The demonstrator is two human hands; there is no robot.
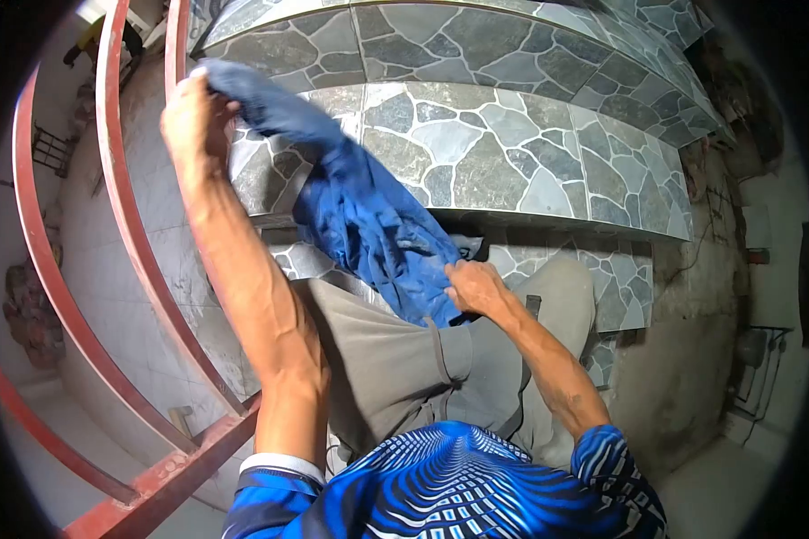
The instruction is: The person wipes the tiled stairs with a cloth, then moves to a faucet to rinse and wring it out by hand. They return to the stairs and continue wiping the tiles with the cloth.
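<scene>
A blue cloth garment (pixel 368 216) is stretched between my two hands over the stone-patterned steps. My left hand (pixel 198 126), raised at the upper left beside the red railing, is closed on one end of the garment, which looks slightly blurred there. Down near my lap, my right hand (pixel 476 287) grips the other, bunched end. The middle of the garment hangs in folds above the lower step, in front of my knees.
Red metal railing bars (pixel 117 162) curve along the left, close to my left arm. Steps with stone-patterned tiles (pixel 476 144) rise in front. A dark metal frame (pixel 764 377) stands at the far right.
</scene>
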